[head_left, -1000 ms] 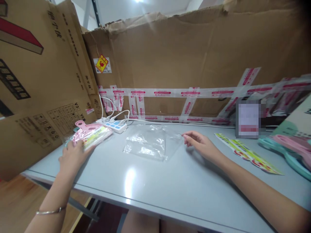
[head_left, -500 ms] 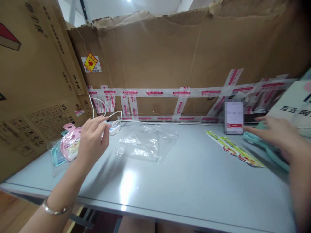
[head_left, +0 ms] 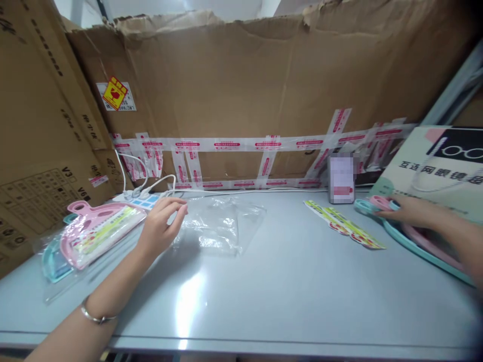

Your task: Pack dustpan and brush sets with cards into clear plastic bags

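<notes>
Bright overhead light here; we see white glare on the counter point(head_left: 188, 301), soft shadows, edges bowed and darkened, right side slightly blurred.

Taped cardboard wall point(head_left: 241, 75) behind grey table point(head_left: 287, 301); power strip point(head_left: 145, 201) (cables plugged) far left; sticker sheet point(head_left: 343, 229) right.

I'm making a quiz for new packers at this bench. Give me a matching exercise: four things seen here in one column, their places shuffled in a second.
Things
1. left hand
2. right hand
3. printed card
4. power strip

Places
A. flat on the table between the clear bag and the pink and teal pile
B. at the clear bag's left edge
C. by the cardboard wall, cables plugged in
D. resting on the pink and teal pile

Pairs: 1-B, 2-D, 3-A, 4-C
</notes>
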Demonstrator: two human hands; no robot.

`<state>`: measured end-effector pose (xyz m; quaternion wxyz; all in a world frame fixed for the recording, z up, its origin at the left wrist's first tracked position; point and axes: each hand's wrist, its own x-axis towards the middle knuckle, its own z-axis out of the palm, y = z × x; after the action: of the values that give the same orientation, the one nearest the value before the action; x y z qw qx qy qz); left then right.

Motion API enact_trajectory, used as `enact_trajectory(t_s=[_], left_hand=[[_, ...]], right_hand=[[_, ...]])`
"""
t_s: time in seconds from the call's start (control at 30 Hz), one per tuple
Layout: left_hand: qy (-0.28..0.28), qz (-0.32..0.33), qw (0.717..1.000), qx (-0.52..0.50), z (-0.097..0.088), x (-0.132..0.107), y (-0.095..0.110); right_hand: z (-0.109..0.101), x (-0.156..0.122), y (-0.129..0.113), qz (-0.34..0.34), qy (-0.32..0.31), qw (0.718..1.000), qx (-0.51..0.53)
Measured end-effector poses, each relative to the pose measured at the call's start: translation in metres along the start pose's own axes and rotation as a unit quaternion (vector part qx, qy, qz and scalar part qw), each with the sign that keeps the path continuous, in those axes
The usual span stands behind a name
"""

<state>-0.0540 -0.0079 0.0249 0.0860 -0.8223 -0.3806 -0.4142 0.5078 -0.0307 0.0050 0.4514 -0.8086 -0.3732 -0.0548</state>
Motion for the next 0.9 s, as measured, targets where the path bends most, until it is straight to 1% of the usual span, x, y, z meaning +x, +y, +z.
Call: enact_trajectory(t_s=[0.07,0.1,0.17,0.27,0.4,0.5,0.57,0.63,0.67,0.7,0.73,0.77,0.8,0.83,0.87,0.9], left_hand=[[0.003,0.007,1.000,-0.006,0.000,0.001,0.003],[0.001,0.011,1.000,-0.008,0.000,0.001,0.005],[-0.001,0.017,1.000,-0.015,0.001,0.001,0.008],[0.004,0.027,0.999,-0.025,0.001,0.000,0.011],[0.005,0.027,0.999,-0.036,0.001,-0.001,0.011],[-0.006,0.009,0.998,-0.057,0.001,-0.002,0.012],[-0.007,-0.022,0.996,-0.089,0.001,-0.002,0.016],[-0.006,-0.078,0.986,-0.149,0.003,0.000,0.025],[-0.013,-0.115,0.975,-0.191,0.005,0.002,0.033],[-0.029,-0.157,0.958,-0.239,0.006,0.005,0.041],[-0.057,-0.202,0.933,-0.291,0.009,0.008,0.052],[-0.093,-0.245,0.901,-0.346,0.011,0.013,0.063],[-0.135,-0.289,0.858,-0.404,0.015,0.017,0.075],[-0.175,-0.332,0.805,-0.459,0.019,0.021,0.086],[-0.213,-0.360,0.757,-0.501,0.023,0.025,0.097],[-0.232,-0.371,0.727,-0.530,0.027,0.028,0.107]], right_hand=[[-0.002,-0.002,-0.005,0.006,-0.085,0.993,-0.079],[-0.004,-0.004,-0.009,0.006,-0.116,0.986,-0.116],[-0.008,-0.010,-0.018,-0.005,-0.139,0.975,-0.172],[-0.010,-0.025,-0.041,-0.033,-0.139,0.963,-0.227],[-0.003,-0.048,-0.085,-0.067,-0.156,0.950,-0.263],[0.009,-0.062,-0.125,-0.110,-0.197,0.932,-0.284],[0.017,-0.072,-0.155,-0.152,-0.226,0.913,-0.304],[0.027,-0.084,-0.187,-0.190,-0.245,0.897,-0.315],[0.032,-0.091,-0.204,-0.209,-0.251,0.891,-0.316],[0.037,-0.098,-0.220,-0.227,-0.258,0.885,-0.315],[0.043,-0.107,-0.237,-0.243,-0.264,0.880,-0.311],[0.049,-0.116,-0.252,-0.255,-0.271,0.876,-0.306],[0.055,-0.124,-0.266,-0.266,-0.278,0.873,-0.299],[0.061,-0.133,-0.279,-0.274,-0.284,0.871,-0.291],[0.067,-0.140,-0.290,-0.281,-0.291,0.870,-0.283],[0.074,-0.146,-0.298,-0.284,-0.299,0.869,-0.274]])
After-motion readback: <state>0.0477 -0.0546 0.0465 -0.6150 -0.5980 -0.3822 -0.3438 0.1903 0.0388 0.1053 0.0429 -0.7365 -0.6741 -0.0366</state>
